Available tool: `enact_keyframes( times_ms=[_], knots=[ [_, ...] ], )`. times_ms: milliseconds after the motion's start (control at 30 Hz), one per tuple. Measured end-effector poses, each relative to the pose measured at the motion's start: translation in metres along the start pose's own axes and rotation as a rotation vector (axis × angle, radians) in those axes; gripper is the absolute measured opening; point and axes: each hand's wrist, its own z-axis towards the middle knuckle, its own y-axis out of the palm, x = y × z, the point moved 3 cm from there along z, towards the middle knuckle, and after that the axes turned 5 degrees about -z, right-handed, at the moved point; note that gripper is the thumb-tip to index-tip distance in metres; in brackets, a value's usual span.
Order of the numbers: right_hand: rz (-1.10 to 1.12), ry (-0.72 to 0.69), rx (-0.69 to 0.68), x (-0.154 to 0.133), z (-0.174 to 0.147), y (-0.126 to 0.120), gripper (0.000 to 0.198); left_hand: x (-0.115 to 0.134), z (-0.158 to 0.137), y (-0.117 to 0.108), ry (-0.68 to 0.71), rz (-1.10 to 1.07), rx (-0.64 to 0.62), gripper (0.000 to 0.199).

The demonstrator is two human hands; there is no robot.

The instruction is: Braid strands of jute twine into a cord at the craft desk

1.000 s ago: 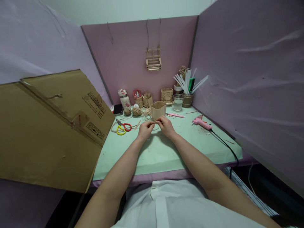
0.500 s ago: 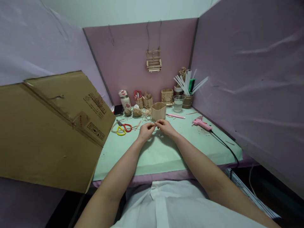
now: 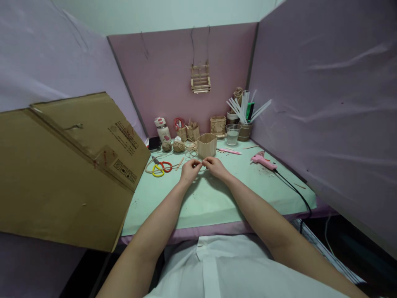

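Tan twine (image 3: 203,169), apparently pinched in the fingertips of left hand (image 3: 190,170) and right hand (image 3: 215,167), near ribbed container (image 3: 207,147). Seemingly mid-handling; next, calls for steady fingertip control.

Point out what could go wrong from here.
The left hand and right hand are just in front of the box, so a nudge might shift it. The twine, partly in loose loops, might tangle. The cord of the glue gun runs over the table edge; a snag could drag it.
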Motion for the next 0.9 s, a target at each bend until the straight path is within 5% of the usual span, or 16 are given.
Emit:
enact_keyframes(
  times_ms=[400,767,900],
  knots=[
    [-0.25,-0.234,0.058,-0.0021,-0.0036,0.0058,0.014,-0.0096,0.001,-0.0024,-0.116,0.044,0.051,0.01],
    [-0.158,-0.078,-0.037,-0.002,-0.0007,0.0038,0.021,-0.0062,-0.0013,0.004,-0.275,-0.405,-0.075,0.019],
    [-0.1,-0.072,0.084,-0.0007,0.0001,-0.0011,0.016,-0.0054,-0.0016,0.0035,-0.279,-0.445,-0.094,0.024]
  ],
)
